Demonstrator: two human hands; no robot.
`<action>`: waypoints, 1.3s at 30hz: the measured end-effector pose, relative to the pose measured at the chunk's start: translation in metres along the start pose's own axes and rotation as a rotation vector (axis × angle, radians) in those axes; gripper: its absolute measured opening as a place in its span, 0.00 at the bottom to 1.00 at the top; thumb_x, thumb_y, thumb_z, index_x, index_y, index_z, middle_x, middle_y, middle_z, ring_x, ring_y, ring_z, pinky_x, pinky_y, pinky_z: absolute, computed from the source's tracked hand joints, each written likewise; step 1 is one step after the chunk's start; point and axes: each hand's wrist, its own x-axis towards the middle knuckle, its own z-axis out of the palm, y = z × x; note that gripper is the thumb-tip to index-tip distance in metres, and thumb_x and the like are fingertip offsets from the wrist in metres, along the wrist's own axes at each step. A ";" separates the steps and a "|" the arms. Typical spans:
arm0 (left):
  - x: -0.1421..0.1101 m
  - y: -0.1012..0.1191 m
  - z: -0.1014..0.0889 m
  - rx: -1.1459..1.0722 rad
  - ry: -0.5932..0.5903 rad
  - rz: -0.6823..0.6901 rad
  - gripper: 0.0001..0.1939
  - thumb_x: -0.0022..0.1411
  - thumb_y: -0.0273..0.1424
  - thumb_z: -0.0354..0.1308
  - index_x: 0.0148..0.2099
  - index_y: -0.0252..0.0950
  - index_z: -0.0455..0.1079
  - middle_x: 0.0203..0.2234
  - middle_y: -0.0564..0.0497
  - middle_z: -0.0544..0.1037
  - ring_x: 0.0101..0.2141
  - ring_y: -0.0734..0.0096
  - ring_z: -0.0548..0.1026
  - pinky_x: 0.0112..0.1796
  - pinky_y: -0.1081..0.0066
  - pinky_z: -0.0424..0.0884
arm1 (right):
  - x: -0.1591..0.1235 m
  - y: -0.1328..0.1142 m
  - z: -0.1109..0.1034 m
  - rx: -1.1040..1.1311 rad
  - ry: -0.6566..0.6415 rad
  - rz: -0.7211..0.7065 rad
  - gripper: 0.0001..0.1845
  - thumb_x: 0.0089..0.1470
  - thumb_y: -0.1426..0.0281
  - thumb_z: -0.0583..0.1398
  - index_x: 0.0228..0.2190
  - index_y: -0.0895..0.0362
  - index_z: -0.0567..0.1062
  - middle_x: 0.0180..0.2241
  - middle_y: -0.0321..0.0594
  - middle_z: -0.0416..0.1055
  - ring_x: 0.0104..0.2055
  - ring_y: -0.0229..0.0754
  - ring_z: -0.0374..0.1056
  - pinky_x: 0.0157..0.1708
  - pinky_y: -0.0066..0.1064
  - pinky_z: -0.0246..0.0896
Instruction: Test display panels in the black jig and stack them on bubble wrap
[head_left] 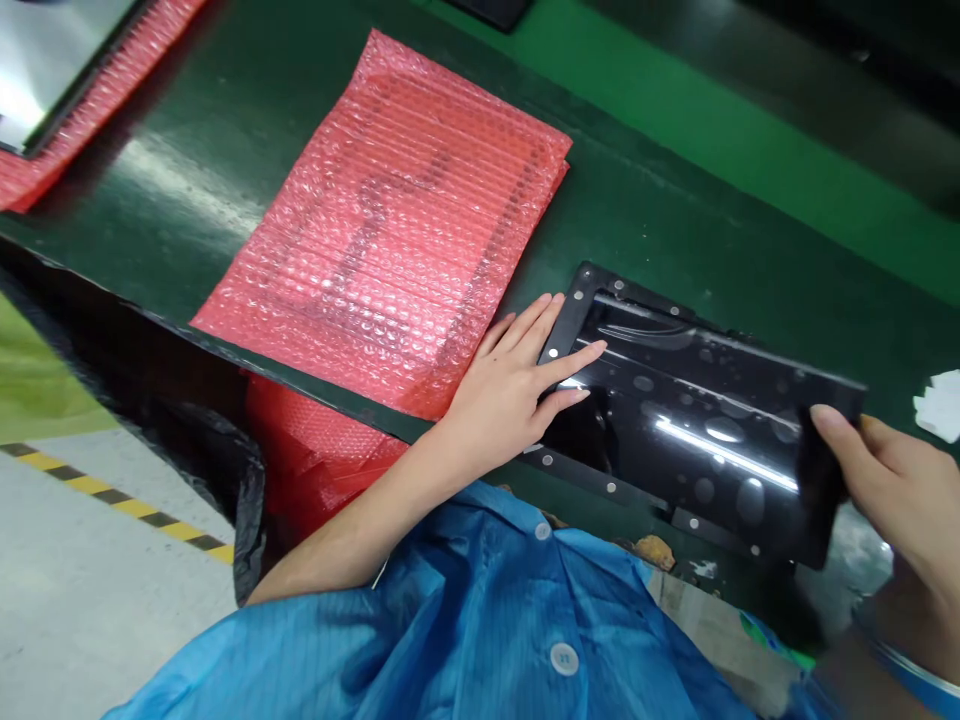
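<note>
A black glossy panel (675, 400) lies on the green work surface, in a dark frame dotted with small round silver studs. Bubbles or creases show in its shiny film. My left hand (514, 385) lies flat with spread fingers on the panel's left end. At the right end, my right hand (900, 480) grips the panel's edge, thumb on top and the other fingers mostly hidden beneath. Left of my left hand lies a red bubble-wrap bag (390, 230), with dark shapes showing through it.
Another red bubble-wrap sheet (150, 75) carries a shiny flat panel (52, 60) at upper left. More red bubble wrap (315, 450) sits below the table edge, beside a black bag (251, 510). A white scrap (939, 405) lies at far right. Yellow-black tape (120, 498) marks the floor.
</note>
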 end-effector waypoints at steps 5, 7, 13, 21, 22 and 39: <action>-0.001 0.008 -0.001 0.123 0.055 -0.031 0.21 0.71 0.37 0.53 0.64 0.47 0.68 0.69 0.41 0.55 0.69 0.49 0.53 0.63 0.42 0.55 | 0.014 -0.001 -0.010 -0.357 0.048 -0.057 0.36 0.45 0.34 0.45 0.15 0.50 0.71 0.16 0.44 0.63 0.19 0.41 0.46 0.24 0.35 0.43; 0.000 0.020 0.001 0.200 0.111 -0.038 0.20 0.70 0.33 0.53 0.62 0.42 0.69 0.69 0.39 0.56 0.69 0.48 0.53 0.63 0.41 0.54 | 0.018 -0.003 -0.011 -0.274 0.084 -0.042 0.33 0.46 0.36 0.47 0.17 0.51 0.69 0.18 0.43 0.66 0.21 0.43 0.51 0.25 0.35 0.44; 0.010 0.089 0.038 0.112 -0.013 0.344 0.25 0.68 0.37 0.56 0.64 0.34 0.67 0.68 0.38 0.58 0.68 0.48 0.55 0.64 0.46 0.57 | 0.048 0.007 0.000 0.015 -0.067 -0.022 0.27 0.50 0.42 0.54 0.21 0.53 0.66 0.19 0.38 0.67 0.24 0.40 0.60 0.29 0.33 0.50; 0.015 0.123 0.080 0.187 -0.149 0.570 0.28 0.69 0.44 0.55 0.67 0.37 0.65 0.68 0.44 0.60 0.67 0.50 0.58 0.62 0.51 0.61 | 0.059 0.005 0.012 -0.097 -0.001 0.007 0.27 0.50 0.47 0.64 0.20 0.53 0.61 0.20 0.36 0.65 0.25 0.39 0.58 0.28 0.31 0.44; 0.016 0.123 0.080 0.207 -0.143 0.573 0.28 0.70 0.43 0.54 0.66 0.37 0.65 0.68 0.44 0.60 0.67 0.50 0.58 0.62 0.52 0.62 | 0.058 0.003 0.012 -0.108 0.011 0.002 0.27 0.51 0.47 0.64 0.20 0.54 0.61 0.20 0.36 0.66 0.25 0.39 0.58 0.28 0.31 0.43; 0.103 0.092 0.035 0.383 0.026 0.287 0.24 0.68 0.35 0.54 0.60 0.27 0.69 0.48 0.33 0.76 0.51 0.44 0.73 0.57 0.45 0.64 | 0.047 0.003 0.017 0.183 0.102 -0.020 0.16 0.64 0.61 0.54 0.26 0.54 0.69 0.28 0.40 0.74 0.34 0.44 0.69 0.30 0.31 0.43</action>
